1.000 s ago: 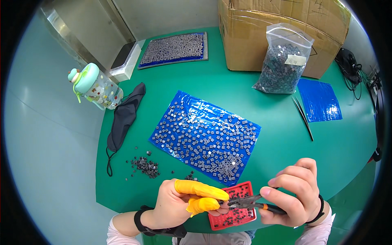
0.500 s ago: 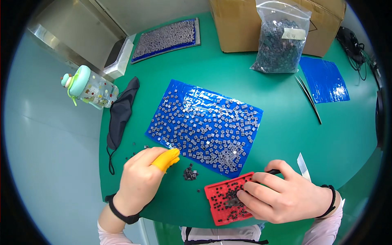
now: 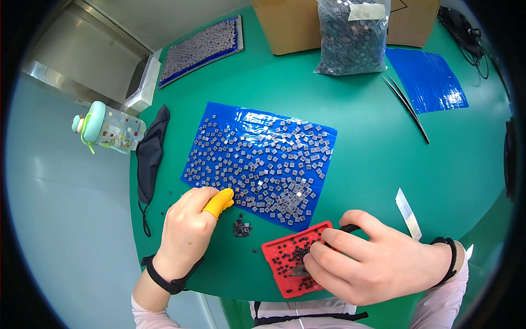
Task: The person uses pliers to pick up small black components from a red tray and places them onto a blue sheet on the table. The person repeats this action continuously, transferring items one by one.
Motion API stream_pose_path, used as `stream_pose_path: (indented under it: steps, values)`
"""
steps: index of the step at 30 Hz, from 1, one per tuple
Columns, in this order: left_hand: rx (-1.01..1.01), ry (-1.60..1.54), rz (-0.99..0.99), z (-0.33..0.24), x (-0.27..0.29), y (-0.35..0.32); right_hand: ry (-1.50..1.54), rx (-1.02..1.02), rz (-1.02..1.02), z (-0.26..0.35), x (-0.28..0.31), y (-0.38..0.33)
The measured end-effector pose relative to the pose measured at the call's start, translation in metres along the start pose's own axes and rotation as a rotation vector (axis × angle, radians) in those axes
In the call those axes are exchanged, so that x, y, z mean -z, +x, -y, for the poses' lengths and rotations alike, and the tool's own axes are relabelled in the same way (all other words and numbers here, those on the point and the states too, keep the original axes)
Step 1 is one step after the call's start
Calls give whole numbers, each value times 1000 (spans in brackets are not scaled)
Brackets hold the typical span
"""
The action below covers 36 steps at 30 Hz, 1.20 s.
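My left hand [image 3: 189, 227] is closed, with a yellow finger cot [image 3: 219, 203] on one finger. Its fingertips are pinched together over the lower left edge of a blue film sheet [image 3: 257, 116], which is covered with small grey square pieces [image 3: 298, 205]. Whatever is between them is hidden. My right hand [image 3: 356, 263] grips a black-handled tool [image 3: 350, 226], apparently pliers; its grey metal tip rests among tiny black parts [image 3: 285, 257] in a red tray [image 3: 274, 241]. Beside my left hand lies a small heap of dark pieces [image 3: 241, 226].
A knife blade [image 3: 408, 214] lies right of the tray. Tweezers [image 3: 406, 109] and another blue sheet [image 3: 427, 82] lie farther right. At the back are a bag of dark pieces [image 3: 353, 46], a cardboard box [image 3: 287, 27] and a filled panel [image 3: 203, 49]. A bottle [image 3: 112, 129] and black mask [image 3: 150, 159] stand left.
The whole view has shifted, so the table's things appear farther left. My left fingertips have moved slightly farther over the sheet's edge. My right hand keeps the tool in the tray.
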<state>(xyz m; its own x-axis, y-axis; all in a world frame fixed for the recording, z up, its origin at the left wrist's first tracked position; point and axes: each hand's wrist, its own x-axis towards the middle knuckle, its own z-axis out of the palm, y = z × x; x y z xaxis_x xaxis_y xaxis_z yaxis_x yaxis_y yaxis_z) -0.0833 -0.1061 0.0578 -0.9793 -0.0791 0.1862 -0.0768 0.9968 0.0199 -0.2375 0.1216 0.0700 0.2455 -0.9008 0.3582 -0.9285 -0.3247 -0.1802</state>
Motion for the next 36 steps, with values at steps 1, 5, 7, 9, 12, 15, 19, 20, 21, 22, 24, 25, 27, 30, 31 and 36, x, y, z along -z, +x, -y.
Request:
stream_pose_path:
  steps: [1,5,7,9,12,15,19,20,21,22,24,25,27,30,31,36]
  values:
    - [-2,-1,6,0,0,0,-1,0,3,0,0,0]
    - [4,15,9,0,-1,1,-2,-4,6,0,-1,-2]
    - [14,11,9,2,-2,-1,1,-7,7,0,-1,-2]
    - [17,10,10,1,-3,-1,6,-8,12,0,-1,-2]
    - [12,23,13,-1,-2,-1,9,-14,10,0,-1,-3]
    - [39,25,-58,-4,0,2,3,-13,1,0,-1,-2]
    - [61,-6,-124,-1,-1,3,18,-12,-8,0,0,-2]
    - [101,-43,-93,-3,-1,3,21,-12,-12,0,-1,-3]
    - [139,-80,-62,-5,0,3,23,-13,-16,0,0,-3]
    - [177,-116,-31,-8,0,2,25,-14,-22,0,0,-3]
    - [198,-140,-17,-11,0,1,30,-17,-32,0,0,-4]
    - [208,-153,-10,-12,-1,1,29,-16,-37,0,0,-4]
    - [197,-153,-49,-11,-3,0,30,-13,-47,-1,-1,-4]
    - [215,-157,-70,-11,-1,1,25,-10,-62,-1,-2,-4]
    - [227,-160,-70,-11,1,2,26,-14,-62,-1,-3,-4]
    - [134,-43,-45,-14,14,11,26,-30,-42,0,-2,-5]
